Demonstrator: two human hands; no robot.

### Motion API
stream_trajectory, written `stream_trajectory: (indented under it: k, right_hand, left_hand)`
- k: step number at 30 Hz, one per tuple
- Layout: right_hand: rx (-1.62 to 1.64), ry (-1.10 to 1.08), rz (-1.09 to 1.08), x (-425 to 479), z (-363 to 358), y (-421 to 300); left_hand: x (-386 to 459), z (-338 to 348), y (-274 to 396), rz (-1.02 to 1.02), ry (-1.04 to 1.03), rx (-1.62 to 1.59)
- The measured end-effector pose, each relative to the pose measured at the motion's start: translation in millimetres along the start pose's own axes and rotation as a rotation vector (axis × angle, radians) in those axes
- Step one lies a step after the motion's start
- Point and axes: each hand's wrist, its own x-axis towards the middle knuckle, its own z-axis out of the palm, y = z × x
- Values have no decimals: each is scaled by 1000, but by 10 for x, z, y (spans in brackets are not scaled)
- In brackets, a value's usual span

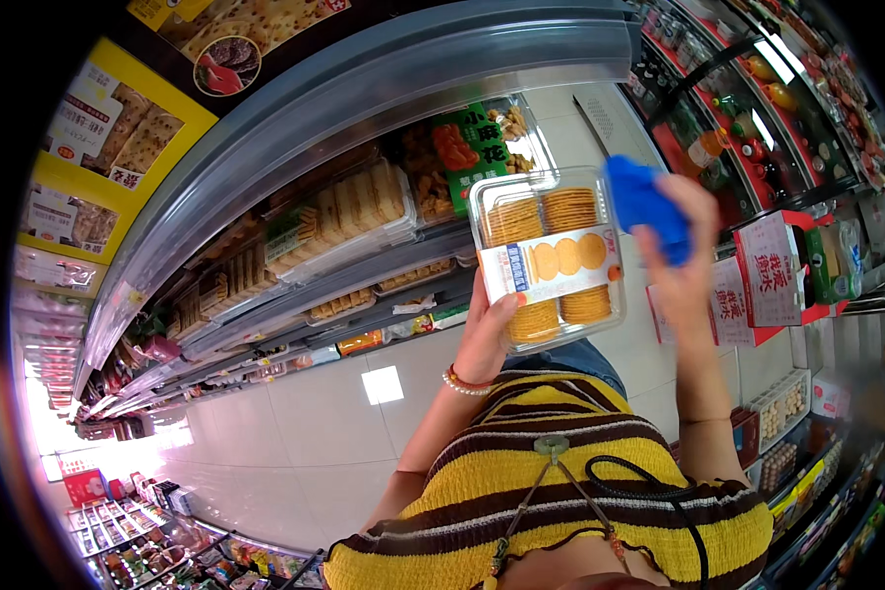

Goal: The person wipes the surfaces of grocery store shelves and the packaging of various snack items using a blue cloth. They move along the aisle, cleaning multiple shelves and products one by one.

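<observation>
My left hand (pixel 488 318) grips the lower left of a clear plastic box of round biscuits (pixel 588 301), thumb over its front edge. The biscuits stand in stacked rows under a printed paper band. Beside the box's right edge, my right hand (pixel 682 240) holds a crumpled blue cloth (pixel 645 206), blurred. A small gap shows between cloth and box. Just beyond the box, a clear tub of fried dough twists (pixel 512 136) with a green label sits on the shelf. Left of it lies a clear pack of sliced pastries (pixel 354 206).
Grey shelf edges (pixel 442 70) curve across the far side, above lower shelves of packaged snacks. Red and white cartons (pixel 771 276) stand on the right near a drinks rack (pixel 745 110) with bottles. Pale floor tiles (pixel 302 420) extend to the left. Egg trays (pixel 780 413) sit lower right.
</observation>
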Motion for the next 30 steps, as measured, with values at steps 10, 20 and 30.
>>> stream_trajectory:
  k: [10, 20, 30]
  right_hand:
    - [-65, -299, -415, -187, 625, -182]
    - [39, -311, -302, -279, 642, -244]
    - [-38, -380, -437, -631, 279, -28]
  left_hand:
    - [-98, 13, 44, 120, -36, 82]
    - [-55, 37, 61, 189, -17, 139]
    - [47, -27, 150, 229, 108, 64]
